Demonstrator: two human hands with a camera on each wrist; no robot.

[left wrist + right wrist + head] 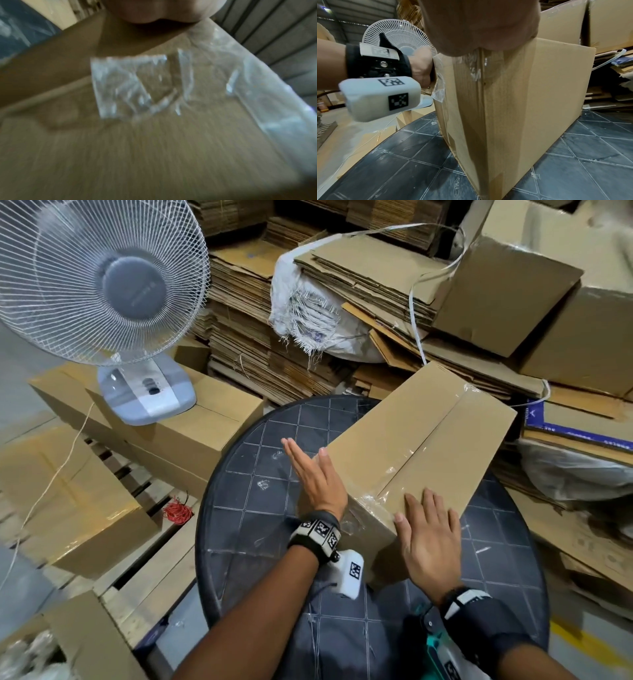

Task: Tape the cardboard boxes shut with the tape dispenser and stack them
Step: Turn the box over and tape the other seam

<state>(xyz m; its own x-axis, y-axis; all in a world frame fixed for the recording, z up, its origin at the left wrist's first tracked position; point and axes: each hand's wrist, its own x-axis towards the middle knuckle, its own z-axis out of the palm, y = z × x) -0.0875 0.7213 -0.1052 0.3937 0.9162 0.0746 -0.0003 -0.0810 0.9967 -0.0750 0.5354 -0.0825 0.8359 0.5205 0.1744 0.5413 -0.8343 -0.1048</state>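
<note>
A long cardboard box (421, 440) stands on the round dark table (253, 460), its top seam covered by clear tape (411, 457) that wrinkles over the near end (130, 86). My left hand (315, 474) lies flat with straight fingers against the box's left side. At the near corner my right hand (428, 539) rests flat on the top edge and near face. From the right wrist view the same box (530, 101) shows its taped corner. No tape dispenser is in sight.
A white fan (99, 285) sits on a closed box (205, 422) at left. More closed boxes (68, 501) rest on wooden pallets. Stacks of flat cardboard (359, 285) and a white sack (308, 302) crowd behind the table.
</note>
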